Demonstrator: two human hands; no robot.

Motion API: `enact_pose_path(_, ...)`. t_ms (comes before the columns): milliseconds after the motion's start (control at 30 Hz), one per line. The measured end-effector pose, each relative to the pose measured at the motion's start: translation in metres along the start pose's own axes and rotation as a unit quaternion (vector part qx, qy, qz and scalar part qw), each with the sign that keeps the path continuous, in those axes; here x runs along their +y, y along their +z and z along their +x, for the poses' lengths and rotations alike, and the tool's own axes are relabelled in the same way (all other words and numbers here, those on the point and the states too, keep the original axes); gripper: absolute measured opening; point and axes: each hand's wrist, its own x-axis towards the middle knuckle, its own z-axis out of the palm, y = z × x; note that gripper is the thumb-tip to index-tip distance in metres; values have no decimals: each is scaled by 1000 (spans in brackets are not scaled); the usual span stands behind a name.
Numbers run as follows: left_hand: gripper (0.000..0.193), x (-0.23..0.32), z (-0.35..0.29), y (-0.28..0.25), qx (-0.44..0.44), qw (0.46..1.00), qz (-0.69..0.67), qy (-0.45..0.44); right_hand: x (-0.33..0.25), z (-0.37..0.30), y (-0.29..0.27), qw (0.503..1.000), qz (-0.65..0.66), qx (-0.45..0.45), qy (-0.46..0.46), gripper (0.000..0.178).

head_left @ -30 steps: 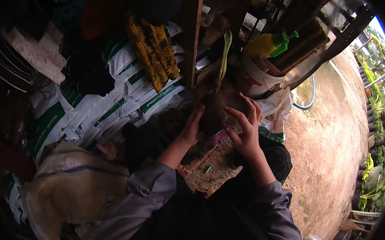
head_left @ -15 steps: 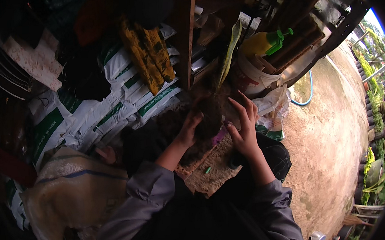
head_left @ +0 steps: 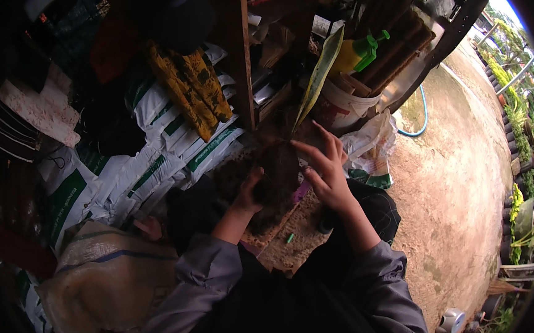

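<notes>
A plant with one long, yellow-edged green leaf stands up from a dark, fibrous root ball between my hands. My left hand cups the root ball from the left and below; several of its fingers are hidden behind it. My right hand is at the other side, fingers spread, its index fingertip touching the top of the root ball near the leaf base. Dark soil lies underneath in shadow, and a purple edge shows beside it.
White and green sacks are stacked at left, with a woven sack nearer me. A white bucket holds a yellow sprayer with a green top. A small green piece lies on the ground. A blue hose curves at right.
The root ball has turned and come slightly lower and left, its leaf leaning further right. My right hand's index finger has stretched onto the top of the root ball. The view has shifted slightly.
</notes>
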Motion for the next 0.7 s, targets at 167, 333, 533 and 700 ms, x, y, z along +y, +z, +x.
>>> enact_pose_path(167, 63, -2, -1, -2, 43, 999, -3, -8, -1, 2, -2, 997, -69, 3, -21, 43)
enact_pose_path(333, 56, -5, 5, -4, 49, 998, -46, -2, -3, -2, 1, 988, -147, -26, -35, 40)
enact_pose_path(533, 52, -8, 10, 3, 70, 996, -47, -10, -12, -7, 3, 982, -152, -72, -85, 46)
enact_pose_path(700, 49, -7, 13, 2, 138, 990, 30, -12, -16, -9, 7, 968, -196, -85, -128, 51)
